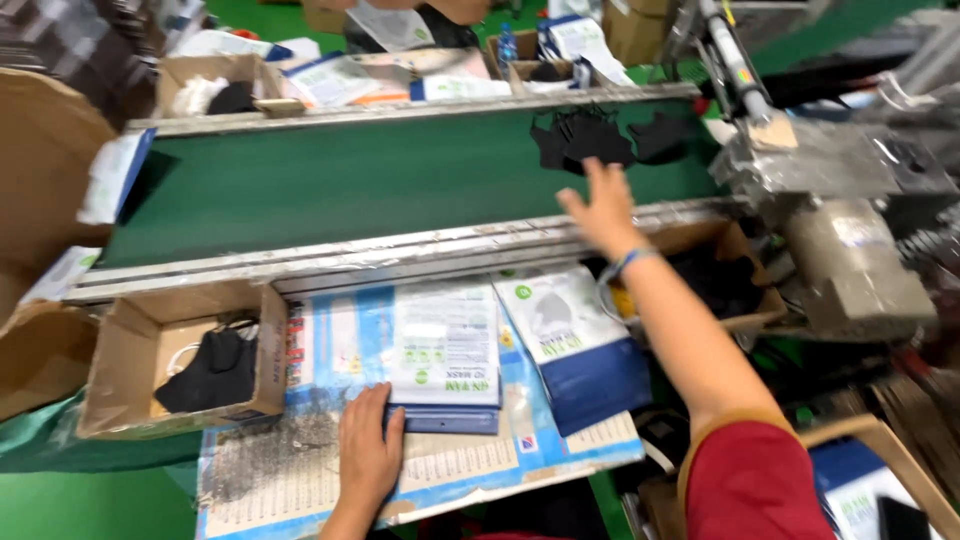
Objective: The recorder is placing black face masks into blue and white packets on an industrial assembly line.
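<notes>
Right hand (603, 208) reaches, fingers spread, toward black masks (590, 140) on the belt (330, 180); left hand (368, 452) lies flat against the pouch stack (445, 350); the pickup likely needs a clean pinch.

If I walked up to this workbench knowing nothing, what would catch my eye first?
Probably the long green conveyor belt running across the middle, with a pile of black face masks near its right end. The right hand stretches open toward that pile. Nearer the person, the left hand rests by a stack of white and blue pouches, with a cardboard box of black masks to the left.
</notes>
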